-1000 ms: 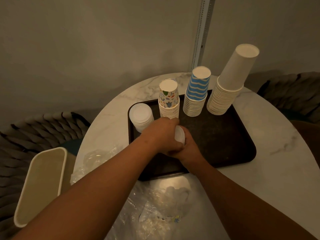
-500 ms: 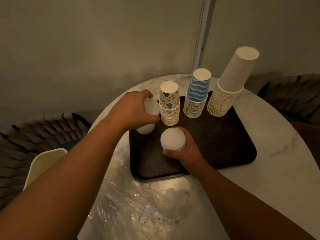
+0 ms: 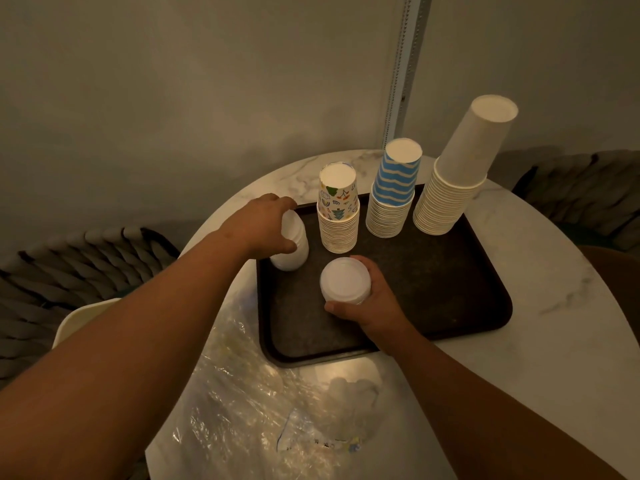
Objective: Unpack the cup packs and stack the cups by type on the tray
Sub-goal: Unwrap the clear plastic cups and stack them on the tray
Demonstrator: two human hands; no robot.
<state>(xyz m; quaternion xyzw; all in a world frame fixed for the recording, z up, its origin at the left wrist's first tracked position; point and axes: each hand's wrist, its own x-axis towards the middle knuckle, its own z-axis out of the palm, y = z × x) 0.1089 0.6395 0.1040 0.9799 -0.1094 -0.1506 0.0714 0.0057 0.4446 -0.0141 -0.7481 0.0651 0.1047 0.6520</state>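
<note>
Left hand shifted back – each hand grips white stack; five stacks.

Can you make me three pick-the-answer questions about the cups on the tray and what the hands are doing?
1. Where is the blue striped stack?
A. between the patterned stack and the plain white stack
B. on the plastic wrap
C. off the tray

2. How many tall cup stacks stand along the tray's far side?
A. one
B. three
C. six

3. What is the right hand doing?
A. resting flat on the table
B. gripping a small white stack
C. pointing at the wall

Answers: 1 A, it stands in the middle of the row. 2 B, patterned, striped and plain. 3 B, its fingers curl round the stack, while the left hand holds another white stack.
</note>
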